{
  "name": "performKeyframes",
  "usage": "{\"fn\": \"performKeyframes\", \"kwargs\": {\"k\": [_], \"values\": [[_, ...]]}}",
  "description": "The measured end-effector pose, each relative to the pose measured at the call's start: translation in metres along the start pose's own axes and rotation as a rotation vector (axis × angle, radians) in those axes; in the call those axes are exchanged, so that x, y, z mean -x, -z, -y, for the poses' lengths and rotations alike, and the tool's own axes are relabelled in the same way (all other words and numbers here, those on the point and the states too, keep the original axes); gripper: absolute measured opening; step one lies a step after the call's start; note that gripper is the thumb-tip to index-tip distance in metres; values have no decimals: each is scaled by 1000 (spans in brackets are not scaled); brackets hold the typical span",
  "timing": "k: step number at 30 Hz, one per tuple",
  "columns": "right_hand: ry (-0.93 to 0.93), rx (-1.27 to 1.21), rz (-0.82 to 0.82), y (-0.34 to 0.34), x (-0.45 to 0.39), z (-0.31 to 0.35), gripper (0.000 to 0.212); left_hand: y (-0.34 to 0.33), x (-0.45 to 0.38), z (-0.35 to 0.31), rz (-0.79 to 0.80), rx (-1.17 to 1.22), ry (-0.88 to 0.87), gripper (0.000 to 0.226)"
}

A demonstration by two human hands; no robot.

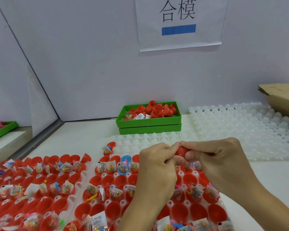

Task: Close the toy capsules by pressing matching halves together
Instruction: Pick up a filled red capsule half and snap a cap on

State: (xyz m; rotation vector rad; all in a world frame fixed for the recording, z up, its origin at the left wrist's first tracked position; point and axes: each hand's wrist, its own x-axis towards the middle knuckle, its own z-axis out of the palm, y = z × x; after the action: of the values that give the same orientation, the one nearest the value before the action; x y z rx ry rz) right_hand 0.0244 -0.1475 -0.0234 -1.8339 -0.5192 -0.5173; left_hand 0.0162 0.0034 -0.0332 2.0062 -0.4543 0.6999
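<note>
Both hands meeting above the near trays: left hand (pixel 158 161) and right hand (pixel 212 157) curled from either side around one red capsule (pixel 180 151), fingertips and thumbs pinching it between them, only a small red patch showing; cannot tell whether its halves are fully seated. Beneath everything, white tabletop (pixel 77 130). At 3 o'clock from the hands, bare translucent white cell tray (pixel 240 127), touching the tabletop, reaching toward the wall. At 5 to 7 o'clock, directly under the wrists, white tray (pixel 107 202) filled with open red capsule halves (pixel 97 210), many holding small clear toy packets (pixel 111 167). At 8 o'clock, second filled tray (pixel 74 184) just beside the first, likewise loaded with red halves and packets, blurred toward the frame's edge. At 12 o'clock, against the wall, two stacked green bins (pixel 148 126), upper one heaped with loose red halves (pixel 157 110). At 1 o'clock, on the wall, paper sign (pixel 179 24) printed with two characters and a blue bar. At 2 o'clock, far right edge, cardboard box (pixel 282 99). At 9 o'clock, far left, part of another green bin (pixel 3 130). Among the red halves, just left of the left hand, one blue half (pixel 126 159).
</note>
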Motion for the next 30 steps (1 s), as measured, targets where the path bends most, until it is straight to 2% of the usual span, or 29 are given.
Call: {"fn": "performKeyframes", "kwargs": {"k": [5,8,10,14,17,19,22,25,26,27,29,30], "values": [[18,-8,3,4,-2,3,49,1,-1,-1,-24,-18,-38,33],[26,11,34,5,-3,9,53,4,-5,-1,-26,41,-8,35],[40,11,71,4,-2,14,47,6,-6,-1,-19,108,33,33],[-81,-93,79,-6,2,14,23,8,-7,0,14,-28,-36,28],[-199,-50,78,-11,3,10,27,7,-6,1,34,-135,-84,30],[-281,-85,68,-10,3,8,28,6,-6,-1,63,-122,-76,32],[-334,-298,76,-7,1,7,29,10,-7,-3,134,94,38,46],[-389,-470,50,-3,-2,3,21,12,-8,-5,176,317,281,62],[-384,-511,72,-3,-2,3,24,11,-8,-6,209,407,366,62],[-359,-531,105,-4,-1,2,25,10,-8,-7,242,514,420,51],[-308,-515,131,-8,1,2,25,8,-6,-9,267,632,443,29],[-285,-491,122,-10,2,3,24,8,-5,-10,254,647,439,25]]}}
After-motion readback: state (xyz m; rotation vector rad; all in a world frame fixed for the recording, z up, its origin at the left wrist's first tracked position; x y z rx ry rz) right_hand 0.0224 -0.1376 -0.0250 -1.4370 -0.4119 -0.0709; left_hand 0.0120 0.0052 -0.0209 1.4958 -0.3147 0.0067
